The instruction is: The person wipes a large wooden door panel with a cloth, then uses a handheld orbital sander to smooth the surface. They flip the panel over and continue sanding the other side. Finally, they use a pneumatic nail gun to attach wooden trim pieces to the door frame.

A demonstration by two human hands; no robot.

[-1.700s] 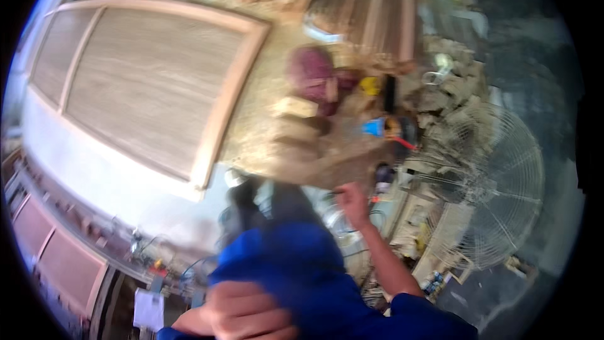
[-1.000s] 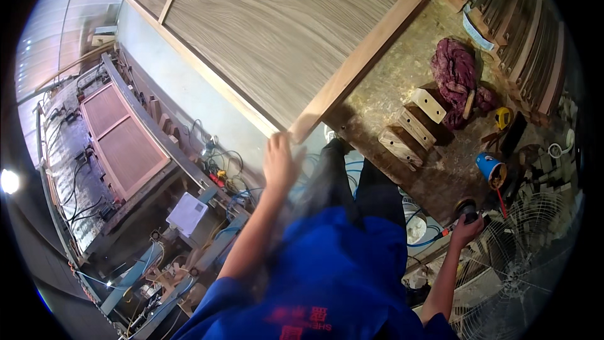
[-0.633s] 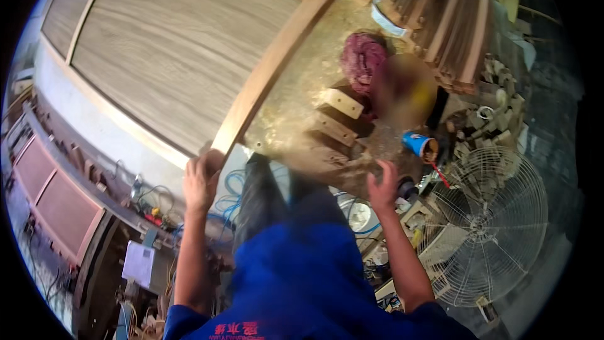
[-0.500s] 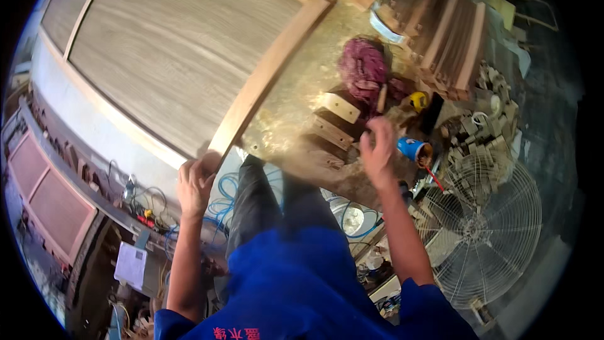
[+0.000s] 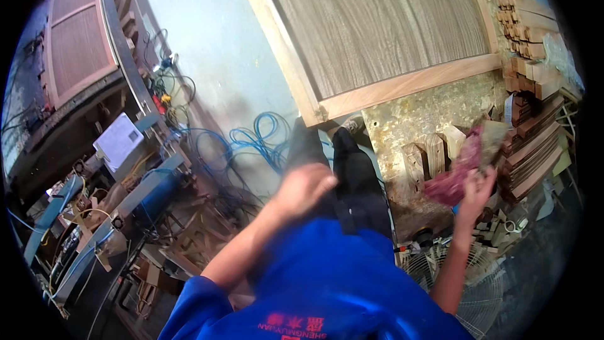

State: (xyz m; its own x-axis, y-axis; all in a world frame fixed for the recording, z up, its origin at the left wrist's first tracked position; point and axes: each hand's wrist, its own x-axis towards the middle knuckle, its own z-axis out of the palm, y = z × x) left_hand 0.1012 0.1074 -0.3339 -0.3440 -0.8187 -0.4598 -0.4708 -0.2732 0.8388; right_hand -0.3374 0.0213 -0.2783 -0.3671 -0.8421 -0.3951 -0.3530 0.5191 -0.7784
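Observation:
My right hand (image 5: 476, 194) is closed on a crumpled maroon rag (image 5: 458, 175), lifted over the right part of the worktable (image 5: 409, 119). A tan-green patch shows at the rag's far end; I cannot make out whether it belongs to the cloth. My left hand (image 5: 303, 187) hangs in front of my legs, blurred by motion, apart from the wooden door panel (image 5: 384, 31). That panel has a pale frame around a grey-brown grained centre, and its near left corner overhangs the table. Several wooden blocks (image 5: 434, 154) with holes stand left of the rag.
Stacked wood strips (image 5: 535, 145) line the table's right side. A wire fan guard (image 5: 481, 283) sits below my right forearm. Blue hose (image 5: 261, 145) coils on the floor. At the left are a second panel (image 5: 78, 38) and a bench with a white sheet (image 5: 118, 141).
My left hand has come off the panel's corner and moved in front of my legs. My right hand has taken hold of the rag and lifted it. The view has turned.

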